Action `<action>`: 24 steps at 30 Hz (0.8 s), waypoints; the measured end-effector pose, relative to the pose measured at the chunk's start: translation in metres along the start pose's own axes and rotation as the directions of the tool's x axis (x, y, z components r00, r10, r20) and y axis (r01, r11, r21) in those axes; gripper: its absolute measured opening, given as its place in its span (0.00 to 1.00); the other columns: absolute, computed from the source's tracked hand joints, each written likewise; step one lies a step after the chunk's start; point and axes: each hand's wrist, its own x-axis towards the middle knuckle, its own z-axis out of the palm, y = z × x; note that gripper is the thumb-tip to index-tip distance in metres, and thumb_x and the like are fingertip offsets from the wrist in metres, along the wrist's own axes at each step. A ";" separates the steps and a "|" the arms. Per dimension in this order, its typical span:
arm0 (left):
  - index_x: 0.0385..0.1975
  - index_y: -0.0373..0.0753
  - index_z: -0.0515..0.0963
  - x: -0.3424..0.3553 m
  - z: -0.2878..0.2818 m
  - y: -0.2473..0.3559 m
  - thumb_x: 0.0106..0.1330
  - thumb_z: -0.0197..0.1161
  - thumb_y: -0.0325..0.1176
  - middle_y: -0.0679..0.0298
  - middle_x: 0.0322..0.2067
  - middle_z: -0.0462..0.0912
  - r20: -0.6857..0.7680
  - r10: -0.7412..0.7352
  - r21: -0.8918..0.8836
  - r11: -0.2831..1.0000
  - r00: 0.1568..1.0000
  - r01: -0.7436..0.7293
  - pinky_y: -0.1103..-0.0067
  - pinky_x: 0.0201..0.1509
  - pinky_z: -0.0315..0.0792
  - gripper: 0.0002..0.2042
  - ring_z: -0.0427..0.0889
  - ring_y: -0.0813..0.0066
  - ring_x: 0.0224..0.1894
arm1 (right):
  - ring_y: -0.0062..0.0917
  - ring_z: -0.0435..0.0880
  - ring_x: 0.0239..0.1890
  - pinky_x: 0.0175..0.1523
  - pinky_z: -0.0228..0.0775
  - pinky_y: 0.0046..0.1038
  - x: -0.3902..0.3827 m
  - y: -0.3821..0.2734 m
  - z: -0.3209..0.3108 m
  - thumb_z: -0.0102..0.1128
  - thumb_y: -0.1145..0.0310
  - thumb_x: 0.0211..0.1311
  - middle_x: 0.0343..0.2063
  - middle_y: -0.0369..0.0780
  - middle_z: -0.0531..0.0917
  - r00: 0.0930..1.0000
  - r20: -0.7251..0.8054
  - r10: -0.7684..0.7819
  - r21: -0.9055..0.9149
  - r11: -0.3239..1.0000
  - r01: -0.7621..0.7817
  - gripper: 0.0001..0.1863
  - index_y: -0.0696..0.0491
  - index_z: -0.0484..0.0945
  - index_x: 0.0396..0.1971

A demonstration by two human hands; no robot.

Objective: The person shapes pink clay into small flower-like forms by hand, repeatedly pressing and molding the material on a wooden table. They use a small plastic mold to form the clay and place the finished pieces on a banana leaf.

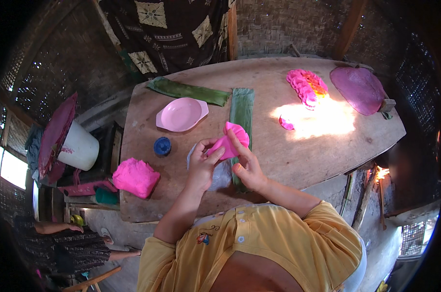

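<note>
Between both hands, raised over the middle of the table, is a thin pink dough-like piece (232, 136) with a ruffled, petal-like edge. My left hand (201, 165) pinches its lower left, thumb across the front. My right hand (247, 170) has its index finger along the right of it, thumb apart and other fingers partly hidden. Beneath them lies clear plastic (216, 181), partly covered, beside an upright green leaf strip (241, 104). To the left are a bright pink dough lump (135, 177), a small blue cup (162, 146) and a pale pink plate (176, 114).
On the wooden table (298, 160) are another leaf strip (181, 92), pink and orange ruffled pieces (305, 85) and a purplish-pink sheet (356, 90). A white bucket (79, 143) stands left. Another person (65, 243) is at lower left. A small fire (378, 175) burns right, below the table.
</note>
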 end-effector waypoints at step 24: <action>0.34 0.35 0.74 0.015 0.006 -0.001 0.61 0.51 0.54 0.63 0.27 0.79 0.034 -0.516 0.171 0.847 0.856 0.503 0.77 0.35 0.74 0.23 0.80 0.75 0.29 | 0.48 0.77 0.30 0.40 0.68 0.39 0.033 -0.062 -0.035 0.37 0.36 0.57 0.23 0.52 0.78 0.746 0.185 0.639 -0.829 0.510 -0.231 0.45 0.49 0.32 0.64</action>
